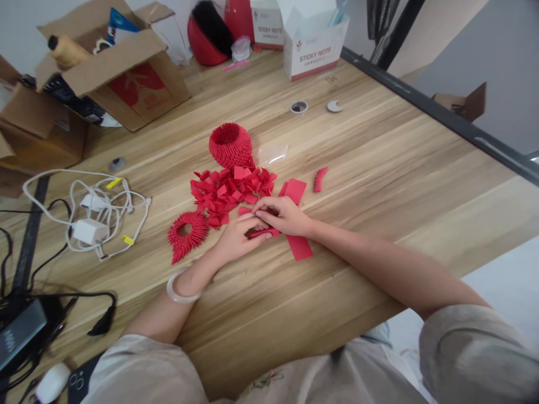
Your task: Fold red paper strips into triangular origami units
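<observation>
Left hand (241,238) pinches a red strip (272,232), long axis roughly left-right; right hand (286,216) half-curled over it, can't tell its grip.

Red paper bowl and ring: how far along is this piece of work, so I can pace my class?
The bowl and spiky ring look well built up. The left hand holds red paper, with the right hand against it. Loose pieces remain unjoined, and flat strips look unfolded.

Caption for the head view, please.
Left hand and right hand handling red paper beside a heap of folded red pieces on a wood-grain table.
</observation>
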Demonstrator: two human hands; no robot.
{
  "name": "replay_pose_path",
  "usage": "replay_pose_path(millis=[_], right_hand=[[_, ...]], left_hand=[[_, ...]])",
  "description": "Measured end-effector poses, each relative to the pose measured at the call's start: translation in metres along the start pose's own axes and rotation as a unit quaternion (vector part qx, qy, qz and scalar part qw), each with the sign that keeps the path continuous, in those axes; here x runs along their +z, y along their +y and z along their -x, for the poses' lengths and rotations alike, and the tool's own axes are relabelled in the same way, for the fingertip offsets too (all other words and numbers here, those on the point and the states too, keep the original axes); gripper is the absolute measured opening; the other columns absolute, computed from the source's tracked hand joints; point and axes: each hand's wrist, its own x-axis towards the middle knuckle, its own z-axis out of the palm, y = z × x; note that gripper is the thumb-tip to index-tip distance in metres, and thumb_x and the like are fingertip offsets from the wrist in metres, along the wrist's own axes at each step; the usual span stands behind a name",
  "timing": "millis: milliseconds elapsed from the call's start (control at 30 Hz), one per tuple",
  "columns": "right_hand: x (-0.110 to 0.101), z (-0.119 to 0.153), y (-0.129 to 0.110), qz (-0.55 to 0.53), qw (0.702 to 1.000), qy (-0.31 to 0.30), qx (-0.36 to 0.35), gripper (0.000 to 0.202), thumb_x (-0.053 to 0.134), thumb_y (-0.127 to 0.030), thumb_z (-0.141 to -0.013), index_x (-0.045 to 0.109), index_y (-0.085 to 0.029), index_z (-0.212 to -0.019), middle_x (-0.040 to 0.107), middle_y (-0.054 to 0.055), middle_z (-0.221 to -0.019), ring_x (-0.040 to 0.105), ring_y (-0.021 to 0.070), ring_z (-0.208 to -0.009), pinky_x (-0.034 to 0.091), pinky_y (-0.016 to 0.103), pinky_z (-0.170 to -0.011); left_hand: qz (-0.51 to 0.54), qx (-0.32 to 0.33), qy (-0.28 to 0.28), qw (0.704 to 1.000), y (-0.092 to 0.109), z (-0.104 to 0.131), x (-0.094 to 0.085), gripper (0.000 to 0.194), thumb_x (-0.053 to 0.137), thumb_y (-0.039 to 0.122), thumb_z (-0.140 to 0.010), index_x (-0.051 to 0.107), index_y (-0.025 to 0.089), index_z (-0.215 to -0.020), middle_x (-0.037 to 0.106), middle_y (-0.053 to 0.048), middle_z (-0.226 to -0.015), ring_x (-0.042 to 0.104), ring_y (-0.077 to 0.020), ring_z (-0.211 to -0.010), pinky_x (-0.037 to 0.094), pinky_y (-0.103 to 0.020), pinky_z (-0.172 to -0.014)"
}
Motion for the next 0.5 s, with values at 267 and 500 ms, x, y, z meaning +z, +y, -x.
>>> replay_pose_path(millis=[267,500], right_hand=[[0.0002,-0.0002,-0.0001,-0.003,1.0,-0.005,0.006,0.016,0.049,-0.022,-0.085,0.06,-0.011,-0.09,0.06,0.001,-0.07,0.05,0.0074,-0.061,0.041,0.019,-0.059],[0.0001,0.0002,-0.0001,-0.008,1.0,-0.006,0.008,0.017,0.05,-0.022,-0.083,0.061,-0.01,-0.09,0.058,0.001,-0.069,0.049,0.0078,-0.06,0.04,0.019,-0.06]], left_hand=[[0.004,0.008,-0.005,1.0,0.0012,-0.0008,-0.0012,0.016,0.065,0.03,-0.084,0.066,0.015,-0.081,0.066,-0.003,-0.078,0.061,-0.0115,-0.068,0.05,-0.021,-0.065],[-0.003,0.018,-0.017,1.0,0.0015,-0.0017,-0.0034,0.018,0.064,0.032,-0.085,0.066,0.014,-0.083,0.065,-0.003,-0.078,0.061,-0.0118,-0.068,0.05,-0.022,-0.065]])
